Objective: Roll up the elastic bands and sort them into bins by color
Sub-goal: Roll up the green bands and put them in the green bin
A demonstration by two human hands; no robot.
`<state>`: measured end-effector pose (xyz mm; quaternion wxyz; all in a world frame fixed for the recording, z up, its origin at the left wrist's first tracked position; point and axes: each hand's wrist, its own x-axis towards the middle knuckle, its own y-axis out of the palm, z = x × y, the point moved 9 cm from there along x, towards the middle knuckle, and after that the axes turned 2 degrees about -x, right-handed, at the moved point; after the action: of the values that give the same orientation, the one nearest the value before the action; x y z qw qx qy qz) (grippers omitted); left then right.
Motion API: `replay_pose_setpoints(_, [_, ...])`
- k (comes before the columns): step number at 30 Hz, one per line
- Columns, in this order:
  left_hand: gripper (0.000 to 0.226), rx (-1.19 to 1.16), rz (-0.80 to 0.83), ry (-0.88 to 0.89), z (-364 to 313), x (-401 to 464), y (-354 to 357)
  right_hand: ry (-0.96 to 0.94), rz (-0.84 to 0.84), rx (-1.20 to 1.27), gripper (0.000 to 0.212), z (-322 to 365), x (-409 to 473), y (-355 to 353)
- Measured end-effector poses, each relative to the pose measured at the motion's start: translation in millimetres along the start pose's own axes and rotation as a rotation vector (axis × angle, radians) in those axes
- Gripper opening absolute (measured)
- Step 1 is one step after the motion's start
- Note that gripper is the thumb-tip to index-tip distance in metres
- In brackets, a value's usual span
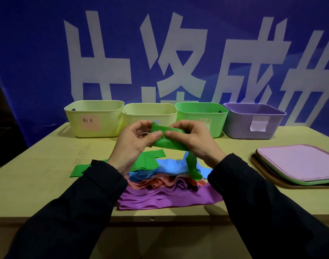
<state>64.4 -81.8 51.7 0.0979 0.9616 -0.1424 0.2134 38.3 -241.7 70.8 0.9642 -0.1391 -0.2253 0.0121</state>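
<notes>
My left hand (135, 142) and my right hand (194, 140) both pinch a green elastic band (166, 141) above the table, partly rolled between the fingers. Its loose tail (192, 165) hangs down onto the pile. Under it lie another green band (146, 161), blue bands (167, 167), orange-pink bands (156, 182) and purple bands (169, 199). Along the back stand a yellow bin with a pink label (93, 118), a second yellow bin (149, 113), a green bin (201, 113) and a purple bin (253, 120).
A stack of flat lids, pink on top of green and brown (298, 163), lies at the right of the wooden table (47, 174). A blue banner with large white characters hangs right behind the bins. The table's front edge runs just below the pile.
</notes>
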Motion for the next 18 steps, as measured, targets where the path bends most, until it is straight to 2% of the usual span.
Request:
replay_pose_setpoints(5, [0.03, -0.099, 0.011, -0.045, 6.6, -3.8, 2.5, -0.049, 0.012, -0.016, 0.006, 5.0, -1.0, -0.8])
replay_pose_setpoints(10, [0.035, -0.024, 0.039, -0.015, 5.3, -2.3, 8.0, -0.133, -0.073, -0.129, 0.01, 4.9, -3.2, -2.6])
replay_pose_setpoints(16, [0.017, 0.012, -0.006, -0.009, 6.4, -5.6, 4.1, -0.091, -0.125, -0.149, 0.011, -2.6, -1.9, -6.8])
replay_pose_setpoints(18, [0.019, 0.016, -0.01, -0.011, 6.0, -6.6, 1.6, -0.091, -0.106, -0.134, 0.011, -0.7, -2.3, -7.0])
